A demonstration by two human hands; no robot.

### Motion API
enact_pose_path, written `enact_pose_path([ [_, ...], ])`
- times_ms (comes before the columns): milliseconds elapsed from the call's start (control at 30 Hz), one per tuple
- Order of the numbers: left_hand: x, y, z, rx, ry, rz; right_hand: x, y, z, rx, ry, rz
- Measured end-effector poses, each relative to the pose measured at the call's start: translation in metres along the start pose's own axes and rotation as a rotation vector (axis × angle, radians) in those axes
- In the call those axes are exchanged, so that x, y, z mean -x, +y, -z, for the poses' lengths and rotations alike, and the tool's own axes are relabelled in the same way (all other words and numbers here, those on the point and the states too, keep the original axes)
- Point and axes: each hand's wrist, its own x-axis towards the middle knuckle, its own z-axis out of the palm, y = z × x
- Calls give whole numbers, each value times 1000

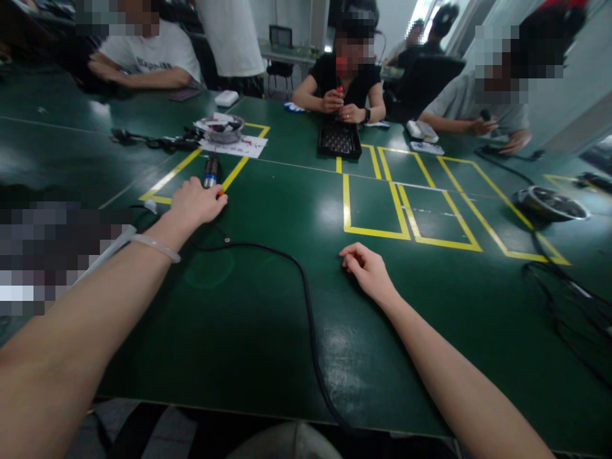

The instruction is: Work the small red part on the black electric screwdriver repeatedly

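My left hand (pixel 195 204) reaches forward over the green table (pixel 287 306) and is closed around the rear end of a black and blue electric screwdriver (pixel 211 172) that lies on a yellow tape line. A black cable (pixel 306 299) runs from it across the table toward me. My right hand (pixel 366 268) rests on the table near the middle, fingers loosely curled, with nothing in it. A pale band sits on my left wrist.
A metal bowl (pixel 224 127) on papers stands beyond the screwdriver. A black tray (pixel 339 139) lies before a seated person opposite. Another metal dish (pixel 549 203) and cables (pixel 568 299) are at the right. Other people sit around the table.
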Motion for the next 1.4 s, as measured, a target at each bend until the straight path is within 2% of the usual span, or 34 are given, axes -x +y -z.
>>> enact_pose_path([
  [200, 34, 40, 10, -85, -37, 14, 0, -6, -1, -8, 23, 11],
  [367, 73, 85, 15, -162, -31, -94, 1, -23, -5, 41, 82, 63],
  [500, 105, 125, 20, -189, -34, -205, 5, -33, -12, -9, 25, 79],
  [700, 139, 177, 22, -157, -15, -361, 5, -32, -23, -156, -146, -11],
  [867, 155, 208, 21, -58, -46, -449, 4, -25, -24, -259, -146, -77],
  [967, 158, 217, 22, -21, -64, -468, 4, -26, -20, -286, -124, -121],
  [1067, 157, 217, 25, -1, -78, -486, 5, -28, -17, -293, -154, -151],
  [1233, 153, 198, 24, 89, -134, -549, 3, -29, -14, -356, -169, -144],
  [1400, 152, 178, 13, 290, -192, -585, 0, -26, -1, -459, -182, -184],
])
